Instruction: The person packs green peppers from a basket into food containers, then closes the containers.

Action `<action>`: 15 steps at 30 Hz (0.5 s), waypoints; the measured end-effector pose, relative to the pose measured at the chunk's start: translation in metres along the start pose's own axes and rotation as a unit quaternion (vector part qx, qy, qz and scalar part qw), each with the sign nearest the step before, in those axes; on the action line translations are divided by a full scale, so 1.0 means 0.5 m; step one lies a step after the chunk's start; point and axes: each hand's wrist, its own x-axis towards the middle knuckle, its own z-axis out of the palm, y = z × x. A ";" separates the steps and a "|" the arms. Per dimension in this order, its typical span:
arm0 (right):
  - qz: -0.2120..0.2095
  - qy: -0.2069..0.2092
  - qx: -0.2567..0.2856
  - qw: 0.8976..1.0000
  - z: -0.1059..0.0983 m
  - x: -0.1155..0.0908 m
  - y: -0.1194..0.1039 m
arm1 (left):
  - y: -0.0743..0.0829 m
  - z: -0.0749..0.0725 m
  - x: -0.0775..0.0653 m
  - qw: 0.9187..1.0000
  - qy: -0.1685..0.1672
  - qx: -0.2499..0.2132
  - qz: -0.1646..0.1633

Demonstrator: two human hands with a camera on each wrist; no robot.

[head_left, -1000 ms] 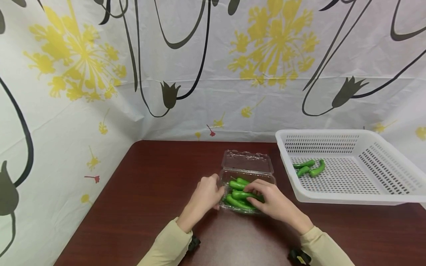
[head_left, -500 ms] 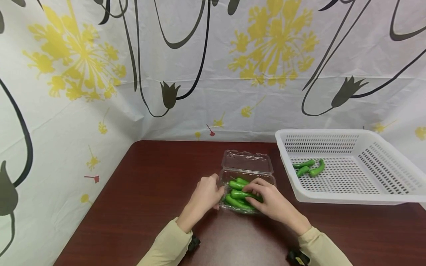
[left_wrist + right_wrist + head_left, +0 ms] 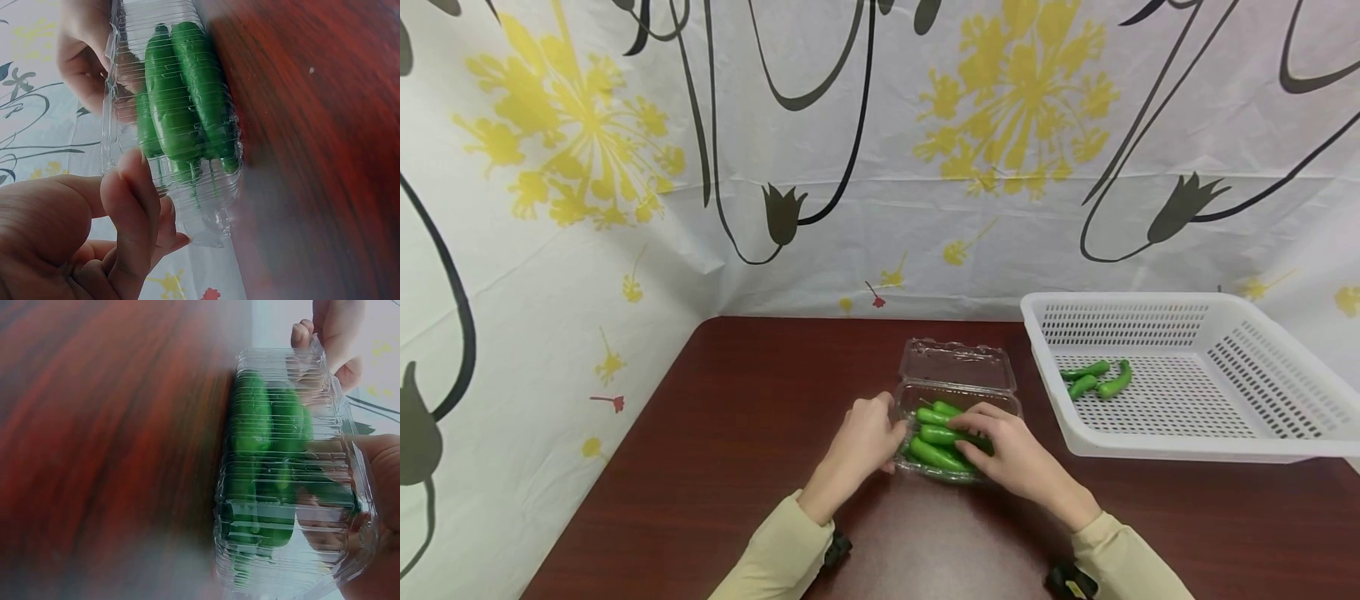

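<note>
A clear plastic clamshell box [image 3: 958, 368] stands with its lid folded back, green chili peppers [image 3: 934, 455] lying inside it. At its left side my left hand [image 3: 867, 435] grips the wall; in the left wrist view the thumb and fingertips meet at the box's edge. My right hand [image 3: 1013, 448] reaches over the right side, thumb and fingers curled around one green chili pepper [image 3: 938, 435] among the others. Through the ribbed wall in the right wrist view, the right fingers show inside the box beside the peppers [image 3: 251, 419]. The held pepper's right end is hidden by the hand.
A white perforated plastic basket [image 3: 1195, 448] sits to the right, with several green peppers [image 3: 1114, 381] in its left part. The dark red-brown table [image 3: 760, 400] runs back to a patterned cloth [image 3: 880, 217] behind and at the left.
The right hand has shifted slightly left, and the peppers under its fingers have moved a little in the box. The left hand stays at the box's left side.
</note>
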 end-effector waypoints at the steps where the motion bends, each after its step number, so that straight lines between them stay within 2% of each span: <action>1: 0.000 0.003 0.001 1.000 0.000 0.000 0.000 | 0.000 0.000 0.000 1.000 -0.001 -0.001 -0.001; 15: -0.005 0.009 -0.011 1.000 -0.004 0.002 0.001 | 0.001 0.002 0.000 1.000 0.004 -0.004 -0.003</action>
